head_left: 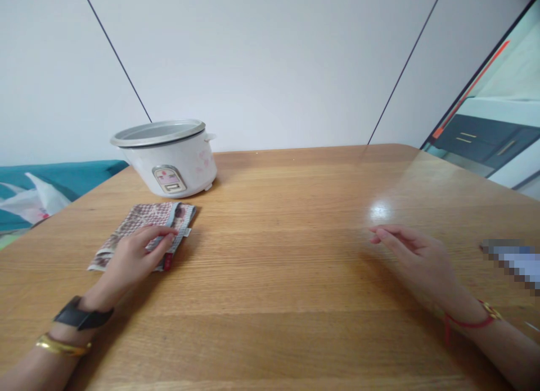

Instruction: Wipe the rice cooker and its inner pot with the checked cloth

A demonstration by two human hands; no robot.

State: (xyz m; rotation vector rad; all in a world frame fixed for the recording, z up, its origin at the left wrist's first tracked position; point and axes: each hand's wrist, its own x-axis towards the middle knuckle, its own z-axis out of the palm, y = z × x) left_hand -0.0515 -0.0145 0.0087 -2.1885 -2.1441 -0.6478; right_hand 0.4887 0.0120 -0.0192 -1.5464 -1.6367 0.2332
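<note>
A folded patterned cloth (141, 222) in pink and grey lies flat on the wooden table (278, 256), just in front of a white rice cooker (169, 157) with no lid on. My left hand (135, 257) rests on the cloth's near right part, fingers curled over its edge and pressing on it. My right hand (415, 261) hovers low over bare table at the right, fingers stretched out together and pointing left, holding nothing. A watch and a gold bangle sit on my left wrist, a red string on my right.
A blurred-out small object (512, 261) lies at the table's right edge. Left of the table is a teal surface with a white plastic bag (36, 202). A white wall stands behind, dark cabinets (485, 138) at far right.
</note>
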